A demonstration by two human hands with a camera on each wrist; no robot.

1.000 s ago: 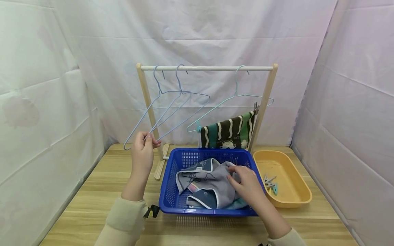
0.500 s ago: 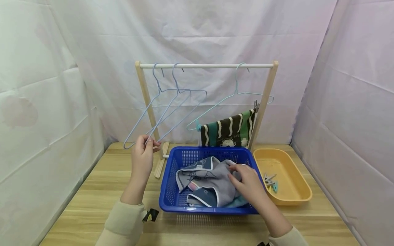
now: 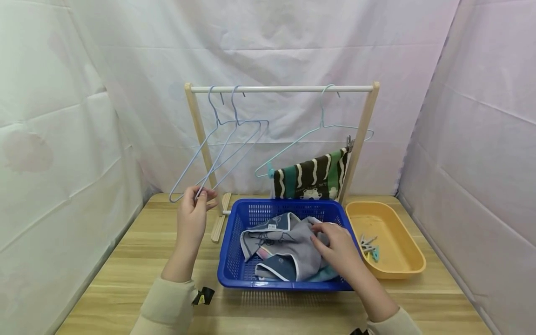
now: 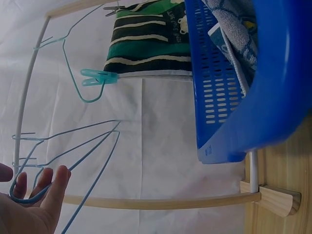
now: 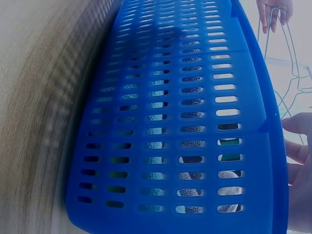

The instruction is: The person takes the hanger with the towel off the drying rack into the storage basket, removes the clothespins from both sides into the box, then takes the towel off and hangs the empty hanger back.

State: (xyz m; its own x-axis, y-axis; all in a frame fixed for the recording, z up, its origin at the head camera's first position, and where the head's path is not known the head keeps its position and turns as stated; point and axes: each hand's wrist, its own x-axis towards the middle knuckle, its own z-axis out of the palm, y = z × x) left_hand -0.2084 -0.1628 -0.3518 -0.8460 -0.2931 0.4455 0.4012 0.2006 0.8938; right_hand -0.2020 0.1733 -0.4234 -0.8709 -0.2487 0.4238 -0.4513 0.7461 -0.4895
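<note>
My left hand pinches the lower left corner of a blue wire hanger, whose hook is over the rail. The left wrist view shows the fingers about that corner. Another blue hanger hangs just left of it, and the two overlap. My right hand is over the blue basket, thumb and forefinger apart, fingertips at a grey towel with white edging. In the right wrist view the basket wall covers most of the scene, and part of the right hand shows beyond the rim.
A wooden rack with a white rail stands behind the basket. At its right, a mint hanger carries a striped green towel, clipped on. A yellow tray with several clothespins stands right of the basket.
The held blue hanger has slid left along the rail, and its right end has swung left, nearer the other blue hanger. My right hand has stayed over the grey towel.
</note>
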